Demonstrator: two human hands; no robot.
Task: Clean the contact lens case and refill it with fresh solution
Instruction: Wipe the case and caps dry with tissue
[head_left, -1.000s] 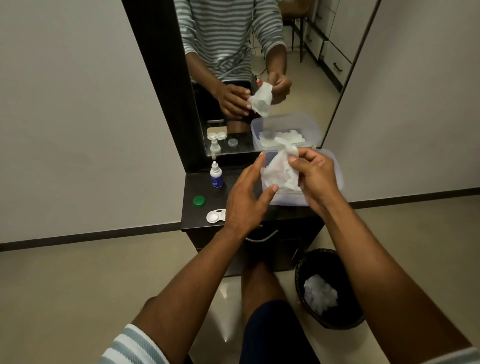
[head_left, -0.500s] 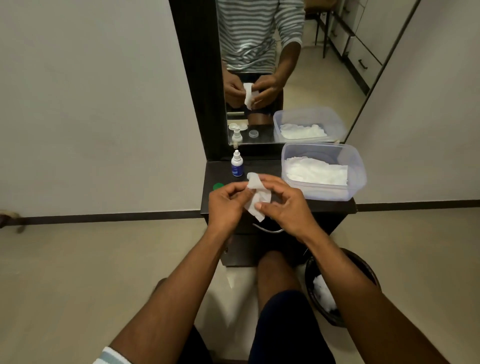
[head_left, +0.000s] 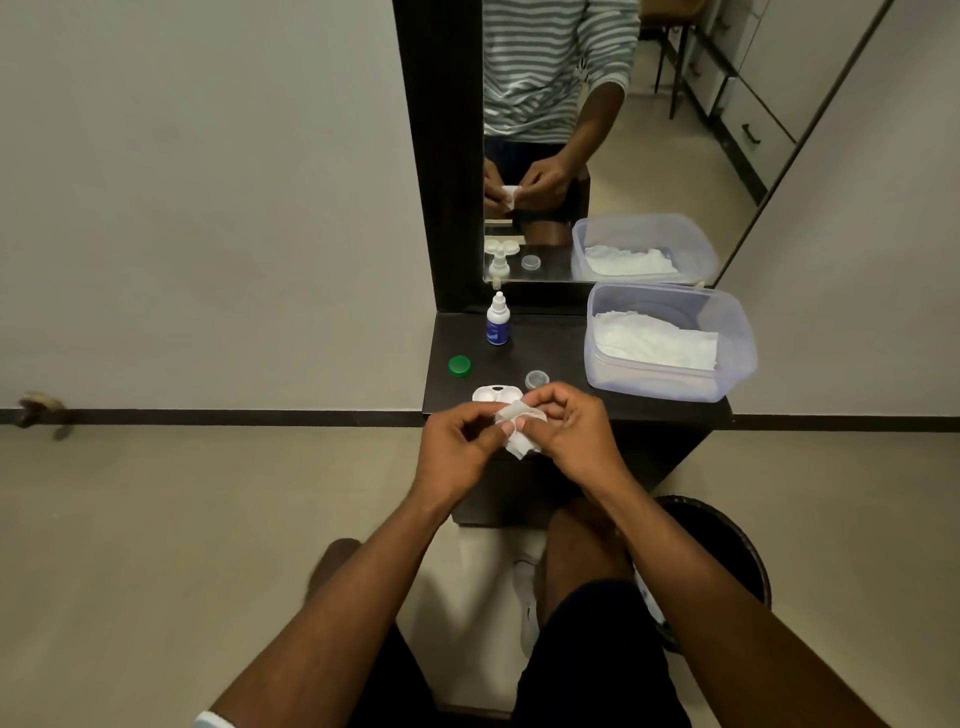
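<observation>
A white contact lens case lies near the front edge of the small dark table, partly hidden behind my fingers. Both hands meet just in front of it around a folded white tissue. My left hand pinches its left side and my right hand pinches its right side. A green cap lies at the table's left, and a clear cap sits just beyond my right fingers. The small white solution bottle with a blue label stands upright at the back.
A clear plastic tub holding white tissues fills the table's right side. A mirror stands behind the table. A black waste bin with crumpled tissue sits on the floor at the right, beside my knee.
The tissue came out of the tub in my right hand, and both hands brought it down to the table's front edge and folded it smaller. My view tilted downward.
</observation>
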